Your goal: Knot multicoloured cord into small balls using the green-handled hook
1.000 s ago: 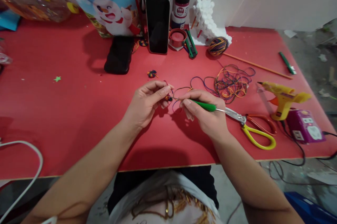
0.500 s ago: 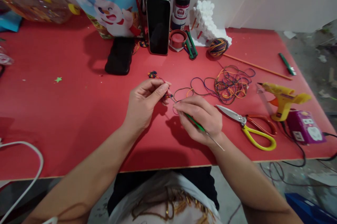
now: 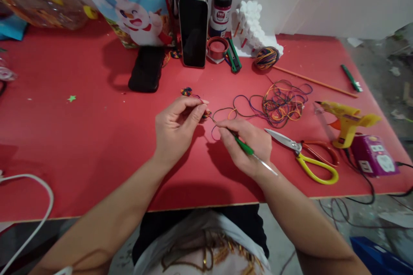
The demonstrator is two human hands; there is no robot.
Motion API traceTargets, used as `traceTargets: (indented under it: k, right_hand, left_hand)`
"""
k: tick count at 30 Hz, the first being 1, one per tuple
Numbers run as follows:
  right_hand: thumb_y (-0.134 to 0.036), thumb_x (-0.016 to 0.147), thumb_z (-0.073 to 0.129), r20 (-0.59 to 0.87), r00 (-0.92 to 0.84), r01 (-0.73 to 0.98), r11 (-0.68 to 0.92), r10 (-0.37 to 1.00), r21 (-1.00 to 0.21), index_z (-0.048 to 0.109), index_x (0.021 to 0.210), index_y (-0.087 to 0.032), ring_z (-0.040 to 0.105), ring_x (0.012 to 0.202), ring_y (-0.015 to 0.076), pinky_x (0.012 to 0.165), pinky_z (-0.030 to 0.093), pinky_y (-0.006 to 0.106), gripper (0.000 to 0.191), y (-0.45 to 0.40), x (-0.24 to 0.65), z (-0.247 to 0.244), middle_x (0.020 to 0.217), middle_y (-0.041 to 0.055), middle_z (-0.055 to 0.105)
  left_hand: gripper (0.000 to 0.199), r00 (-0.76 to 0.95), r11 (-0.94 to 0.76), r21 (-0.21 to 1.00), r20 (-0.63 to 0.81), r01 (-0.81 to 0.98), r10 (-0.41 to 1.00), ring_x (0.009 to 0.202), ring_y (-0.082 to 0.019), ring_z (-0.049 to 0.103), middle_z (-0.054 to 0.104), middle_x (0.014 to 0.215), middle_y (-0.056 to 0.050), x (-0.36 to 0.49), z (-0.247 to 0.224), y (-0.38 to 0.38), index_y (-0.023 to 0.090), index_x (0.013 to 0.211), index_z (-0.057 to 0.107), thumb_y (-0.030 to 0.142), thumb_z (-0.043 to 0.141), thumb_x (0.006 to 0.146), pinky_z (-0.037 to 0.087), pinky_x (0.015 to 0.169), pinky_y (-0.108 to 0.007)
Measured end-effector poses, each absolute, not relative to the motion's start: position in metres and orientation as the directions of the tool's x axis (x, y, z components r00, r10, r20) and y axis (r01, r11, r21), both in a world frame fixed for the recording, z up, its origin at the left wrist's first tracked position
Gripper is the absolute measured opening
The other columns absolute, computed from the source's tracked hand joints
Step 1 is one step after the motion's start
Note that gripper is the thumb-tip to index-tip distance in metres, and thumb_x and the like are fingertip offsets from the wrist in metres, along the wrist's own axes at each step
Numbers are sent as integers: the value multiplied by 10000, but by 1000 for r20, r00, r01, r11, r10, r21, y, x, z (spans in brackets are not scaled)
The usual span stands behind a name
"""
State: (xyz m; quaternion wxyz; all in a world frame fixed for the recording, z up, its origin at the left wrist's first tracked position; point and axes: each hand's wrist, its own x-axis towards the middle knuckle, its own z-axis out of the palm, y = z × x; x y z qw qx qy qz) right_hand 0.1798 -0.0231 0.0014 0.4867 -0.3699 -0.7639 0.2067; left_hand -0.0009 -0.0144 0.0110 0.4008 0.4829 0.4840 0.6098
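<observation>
My left hand [image 3: 177, 128] pinches a small multicoloured crocheted piece [image 3: 206, 114] between thumb and fingers. A second knotted bit of the same yarn [image 3: 186, 91] lies just beyond those fingertips, joined by a thread. My right hand [image 3: 247, 143] is closed around a crochet hook with a green grip [image 3: 244, 146]; its thin tip points at the piece, and its metal end sticks out over my wrist. Loose multicoloured yarn [image 3: 280, 105] lies tangled to the right, with a strand running toward my hands. Exactly how the hook tip meets the stitches is too small to tell.
Scissors [image 3: 301, 154] lie right of my right hand, near a yellow glue gun [image 3: 346, 122] and a purple box [image 3: 374, 154]. Behind stand a phone [image 3: 193, 33], a jar [image 3: 221, 13] and a yarn ball [image 3: 266, 58]. A black case [image 3: 146, 69] rests on the red table [image 3: 97, 146].
My right hand has turned slightly, and the hook's rear end has swung up and right. The small piece has rotated a little in my left fingers, which have shifted slightly.
</observation>
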Motion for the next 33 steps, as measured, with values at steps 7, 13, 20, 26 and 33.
traceTargets:
  k: [7, 13, 20, 26, 33]
  right_hand:
    - [-202, 1031, 702, 486, -158, 145, 507, 859, -850, 803, 1144, -242, 751, 754, 139, 766, 631, 321, 157, -23, 182, 7, 907, 23, 810]
    - [-224, 1017, 701, 460, -132, 146, 476, 878, -867, 801, 1160, -241, 770, 825, 172, 761, 643, 344, 175, -21, 184, 9, 978, 51, 811]
    - [-201, 982, 743, 509, -161, 266, 534, 846, -803, 770, 1073, -240, 759, 866, 156, 811, 617, 308, 103, -21, 181, 6, 978, 20, 812]
    - [-205, 997, 723, 548, -205, 330, 584, 811, -742, 768, 1095, -251, 767, 873, 163, 791, 613, 291, 117, -19, 179, 5, 956, 19, 820]
    - [-160, 991, 707, 616, -223, 354, 652, 755, -671, 760, 1109, -225, 757, 877, 152, 834, 623, 279, 145, -18, 178, 1, 952, 39, 808]
  left_hand:
    - [70, -213, -105, 967, 55, -232, 975, 721, -122, 726, 783, 845, -5, -3, 3, -3, 224, 933, 823, 272, 866, 907, 646, 697, -238]
    - [172, -79, 233, 810, -323, -538, 943, 609, -84, 712, 765, 817, -9, -10, 0, 6, 165, 889, 774, 241, 914, 824, 612, 579, -163]
    - [99, -44, 275, 775, -363, -569, 931, 620, -93, 733, 773, 839, -19, -10, 1, 4, 145, 890, 785, 189, 865, 852, 634, 579, -167]
    - [155, -85, 197, 824, -283, -531, 955, 618, -105, 736, 777, 818, -17, -7, 1, 4, 143, 883, 786, 207, 906, 809, 639, 585, -185]
    - [254, -143, 82, 899, -158, -430, 977, 626, -114, 741, 793, 848, -27, -3, 1, 2, 151, 892, 795, 304, 961, 774, 645, 608, -206]
